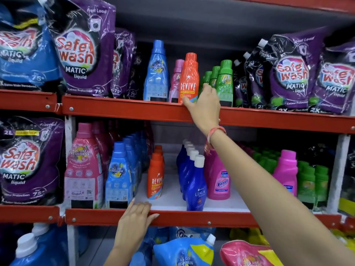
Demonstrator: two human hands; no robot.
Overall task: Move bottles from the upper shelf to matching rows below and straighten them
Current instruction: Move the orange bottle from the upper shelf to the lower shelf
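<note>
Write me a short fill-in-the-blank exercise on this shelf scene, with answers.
1. The right hand touches the ___ Revive bottle on the upper shelf.
2. The left hand rests on the ___ shelf's edge.
3. The Ujala bottles have ___ caps.

Answers: orange; lower; white

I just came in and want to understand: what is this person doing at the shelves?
A person is sorting bottles on store shelves. The right hand reaches up to the orange bottle on the upper shelf, fingers at its base. The left hand rests on the lower shelf's edge. A matching row of orange bottles stands below, with free space around it.
</note>
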